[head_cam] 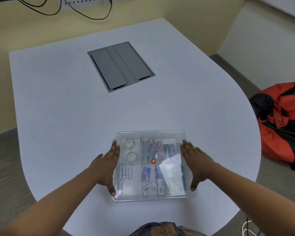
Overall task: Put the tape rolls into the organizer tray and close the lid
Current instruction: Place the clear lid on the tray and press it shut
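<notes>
A clear plastic organizer tray (150,133) sits on the white table near its front edge, with a transparent lid (170,166) lying on top of it. Two clear tape rolls (130,143) (131,156) lie one behind the other in the tray's far-left compartment, seen through the lid. Other compartments hold pens, batteries and small packets. My left hand (107,166) lies flat against the tray's left side, fingers straight. On the opposite side my right hand (195,160) presses the right edge the same way. Neither hand wraps around anything.
A grey cable-access hatch (121,65) is set into the table (58,99) behind the tray. An orange and black bag (284,120) lies on the floor to the right. Black cables hang on the wall at the back.
</notes>
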Demonstrator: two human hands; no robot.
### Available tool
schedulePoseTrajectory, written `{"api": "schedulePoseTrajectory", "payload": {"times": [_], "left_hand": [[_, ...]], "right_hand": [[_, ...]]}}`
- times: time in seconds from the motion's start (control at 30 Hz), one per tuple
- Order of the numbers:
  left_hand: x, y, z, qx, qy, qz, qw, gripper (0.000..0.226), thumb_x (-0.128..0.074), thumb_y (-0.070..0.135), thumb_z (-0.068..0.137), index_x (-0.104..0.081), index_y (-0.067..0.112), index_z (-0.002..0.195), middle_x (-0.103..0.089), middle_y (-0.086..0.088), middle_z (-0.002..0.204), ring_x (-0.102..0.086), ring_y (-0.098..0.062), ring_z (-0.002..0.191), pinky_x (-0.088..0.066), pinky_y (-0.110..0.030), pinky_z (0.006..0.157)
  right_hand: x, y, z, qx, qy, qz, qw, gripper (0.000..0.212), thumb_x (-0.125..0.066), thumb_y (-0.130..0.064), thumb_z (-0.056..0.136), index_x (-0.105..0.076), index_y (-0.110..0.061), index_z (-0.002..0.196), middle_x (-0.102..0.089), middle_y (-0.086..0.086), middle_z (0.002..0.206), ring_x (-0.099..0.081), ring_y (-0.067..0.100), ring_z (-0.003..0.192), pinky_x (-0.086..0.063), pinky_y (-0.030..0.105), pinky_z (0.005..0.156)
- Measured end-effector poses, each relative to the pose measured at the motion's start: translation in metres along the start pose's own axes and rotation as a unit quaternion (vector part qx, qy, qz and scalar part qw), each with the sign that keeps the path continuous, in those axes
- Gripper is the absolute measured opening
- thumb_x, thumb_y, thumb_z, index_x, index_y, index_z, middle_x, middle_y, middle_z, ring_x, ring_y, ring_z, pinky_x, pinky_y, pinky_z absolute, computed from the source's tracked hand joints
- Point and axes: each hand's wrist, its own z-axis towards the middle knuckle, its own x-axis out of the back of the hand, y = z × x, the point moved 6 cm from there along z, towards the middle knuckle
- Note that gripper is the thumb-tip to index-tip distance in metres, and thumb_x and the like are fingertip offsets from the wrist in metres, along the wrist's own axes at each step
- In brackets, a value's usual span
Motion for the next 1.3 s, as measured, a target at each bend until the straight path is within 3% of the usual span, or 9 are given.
{"api": "schedulePoseTrajectory", "payload": {"times": [0.47,0.67,0.77,0.93,1.0,1.07,1.1,1.17,1.3], "left_hand": [[-0.002,0.002,0.000,0.029,0.031,0.020,0.999,0.174,-0.085,0.067,0.029,0.047,0.014,0.129,0.052,-0.006,0.141,-0.028,-0.023,0.142,-0.036,-0.042,0.106],[-0.006,0.001,0.006,0.005,-0.007,-0.001,1.000,0.172,-0.086,0.064,0.034,0.048,0.013,0.128,0.055,-0.008,0.138,-0.012,-0.028,0.147,-0.027,-0.046,0.114],[-0.008,-0.008,0.005,-0.008,-0.032,-0.008,0.999,0.166,-0.083,0.067,0.039,0.049,0.020,0.128,0.054,-0.004,0.139,0.024,-0.024,0.143,-0.013,-0.049,0.119],[0.018,-0.006,0.017,0.019,0.071,-0.236,0.969,0.143,-0.072,0.073,0.057,0.028,0.018,0.144,0.027,0.002,0.156,0.015,-0.013,0.146,-0.011,-0.036,0.119],[0.029,-0.012,0.029,0.085,0.154,-0.384,0.907,0.118,-0.067,0.064,0.072,0.005,0.012,0.151,-0.004,-0.003,0.161,-0.010,-0.017,0.147,-0.019,-0.034,0.116],[0.029,-0.019,0.043,0.158,0.183,-0.482,0.842,0.072,-0.058,0.058,0.083,-0.041,0.009,0.135,-0.050,-0.005,0.135,-0.045,-0.024,0.128,-0.037,-0.035,0.101],[0.027,-0.021,0.049,0.183,0.188,-0.518,0.814,0.050,-0.053,0.057,0.087,-0.054,0.011,0.106,-0.058,-0.003,0.105,-0.056,-0.025,0.102,-0.041,-0.034,0.085],[0.023,-0.025,0.058,0.213,0.201,-0.566,0.770,0.046,-0.046,0.054,0.091,-0.044,0.013,0.073,-0.043,-0.002,0.072,-0.043,-0.020,0.066,-0.032,-0.031,0.064],[0.010,-0.038,0.070,0.302,0.183,-0.581,0.733,0.050,-0.039,0.050,0.096,-0.050,0.010,0.066,-0.049,-0.004,0.069,-0.044,-0.018,0.061,-0.033,-0.028,0.055]], "right_hand": [[-0.020,0.003,-0.006,0.014,0.011,-0.001,1.000,0.170,-0.069,-0.088,0.034,0.045,-0.013,0.135,0.049,0.006,0.145,0.040,0.027,0.136,0.011,0.045,0.115],[-0.020,0.001,-0.001,0.029,0.002,0.026,0.999,0.170,-0.072,-0.084,0.035,0.049,-0.012,0.130,0.052,0.007,0.143,0.040,0.030,0.136,0.012,0.045,0.115],[-0.013,0.001,-0.001,0.056,0.057,0.133,0.988,0.161,-0.072,-0.083,0.043,0.046,-0.025,0.136,0.052,-0.003,0.144,0.036,0.024,0.140,0.004,0.036,0.116],[0.009,0.019,0.018,-0.033,0.184,0.342,0.921,0.124,-0.068,-0.067,0.072,0.012,-0.020,0.153,0.028,-0.011,0.158,0.003,0.004,0.146,-0.018,0.025,0.113],[0.009,0.031,0.030,-0.123,0.199,0.431,0.872,0.094,-0.066,-0.054,0.083,-0.019,-0.011,0.153,-0.015,0.002,0.162,-0.024,0.018,0.146,-0.027,0.033,0.115],[0.010,0.038,0.040,-0.184,0.200,0.521,0.809,0.045,-0.059,-0.050,0.090,-0.061,-0.012,0.114,-0.062,0.003,0.117,-0.059,0.029,0.111,-0.044,0.036,0.091],[0.010,0.039,0.045,-0.195,0.194,0.569,0.775,0.039,-0.054,-0.050,0.092,-0.064,-0.013,0.088,-0.064,0.003,0.092,-0.062,0.028,0.089,-0.045,0.036,0.079],[0.004,0.043,0.051,-0.228,0.175,0.653,0.701,0.050,-0.051,-0.050,0.094,-0.054,-0.009,0.067,-0.054,0.007,0.071,-0.053,0.023,0.067,-0.042,0.034,0.066],[-0.011,0.052,0.061,-0.296,0.148,0.698,0.635,0.051,-0.057,-0.048,0.092,-0.043,-0.011,0.060,-0.039,0.003,0.059,-0.039,0.019,0.054,-0.034,0.029,0.055]]}}
